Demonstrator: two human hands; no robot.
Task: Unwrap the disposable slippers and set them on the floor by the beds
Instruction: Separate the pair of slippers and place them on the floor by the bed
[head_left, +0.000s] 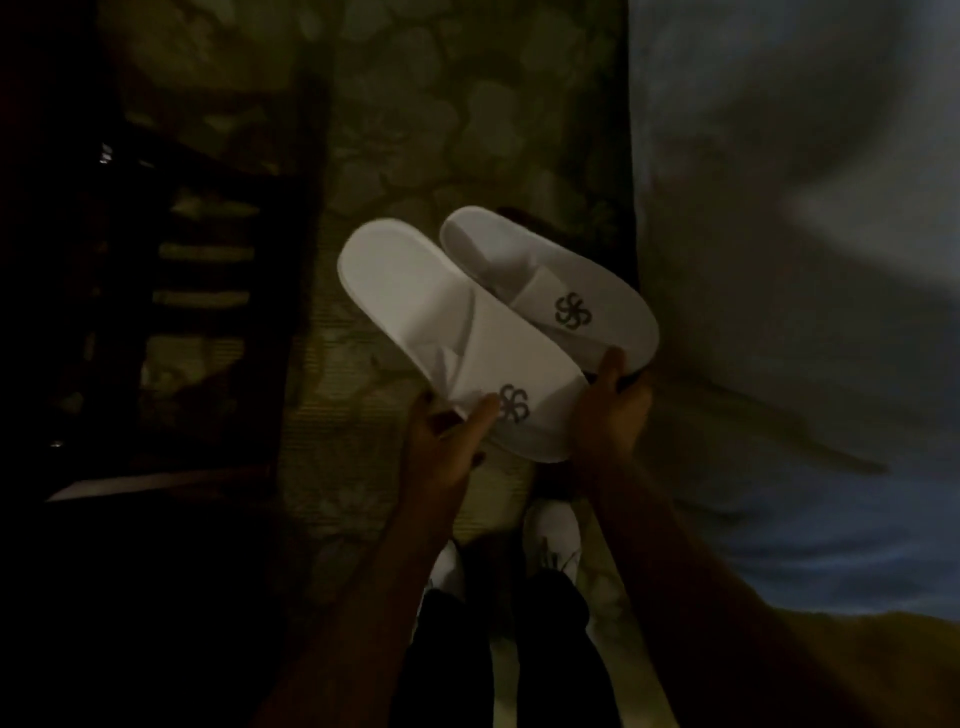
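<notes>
We are holding two white, soft-looking open-toe slippers with rounded soles in the air above the floor, one in each of our hands. The nearer white slipper (441, 332) is resting in our left hand (447, 441), whose thumb is pressing on the fabric band beside a dark swirl logo while the fingers are curling under the edge. The farther white slipper (550, 280) is lying just beyond and partly under the first, overlapping it, and our right hand (615, 405) is gripping its front rim, thumb on top. No wrapping is showing on either one.

Below our hands the dim greenish carpet with a pebble-like pattern (415, 130) is stretching away, looking flat and matte. To the right of our right hand, the pale, smooth bedsheet (779, 260) is hanging down in soft folds, its straight edge running close beside the farther slipper. To the left of our left hand, a dark slatted wooden piece of furniture (171, 270) is standing well apart, leaving a strip of open carpet between it and the bed. Nearer to us, under our forearms, our white shoes (553, 540) and dark trouser legs (493, 649) are showing on the carpet.
</notes>
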